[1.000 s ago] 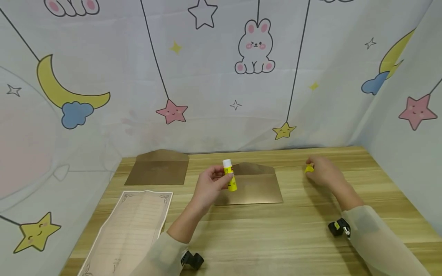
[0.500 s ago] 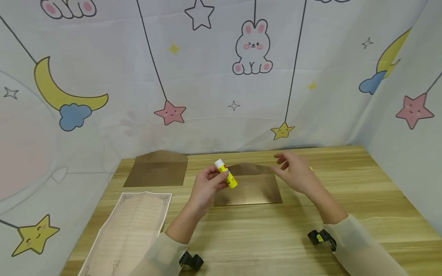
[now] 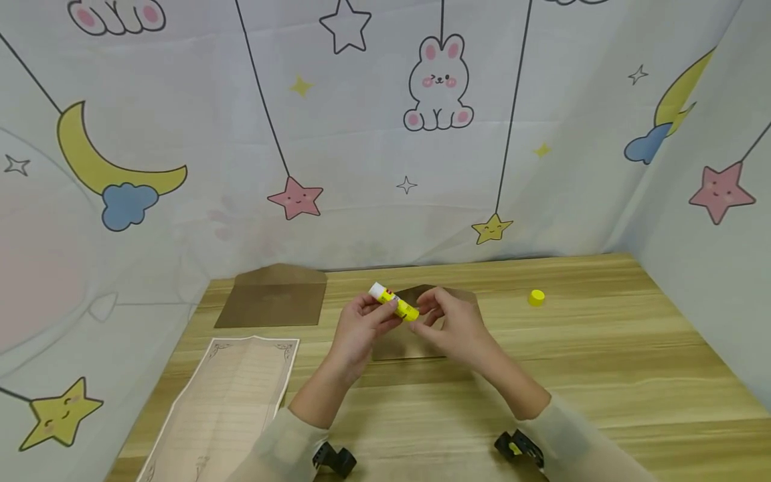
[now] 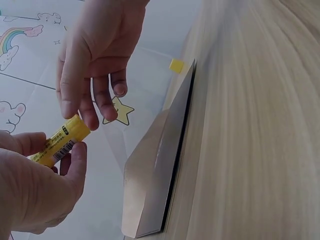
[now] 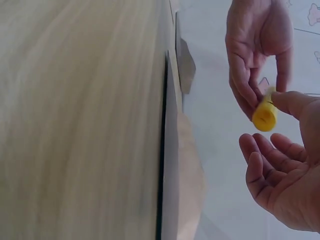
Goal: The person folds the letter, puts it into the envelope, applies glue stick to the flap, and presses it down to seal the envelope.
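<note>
My left hand (image 3: 359,333) pinches an uncapped glue stick (image 3: 407,310) between thumb and fingers. The stick is yellow with a white top and tilts up to the left above a bronze envelope (image 3: 394,347). My right hand (image 3: 460,333) is beside the stick's yellow bottom end, its fingers spread and loosely bent around that end without gripping it. In the right wrist view the round base of the glue stick (image 5: 264,118) faces the camera. The yellow cap (image 3: 537,298) stands on the table to the right. Both hands partly hide the envelope, whose flap is raised toward the back.
A second bronze envelope (image 3: 274,306) with its flap up lies at the back left. In front of it lies a lined letter sheet (image 3: 235,402) with an ornate border. The wooden table (image 3: 602,348) ends at a printed cloth backdrop (image 3: 361,134).
My right hand has let go of the yellow cap on the table and moved left to the glue stick. The left hand has tilted the stick from near upright toward level.
</note>
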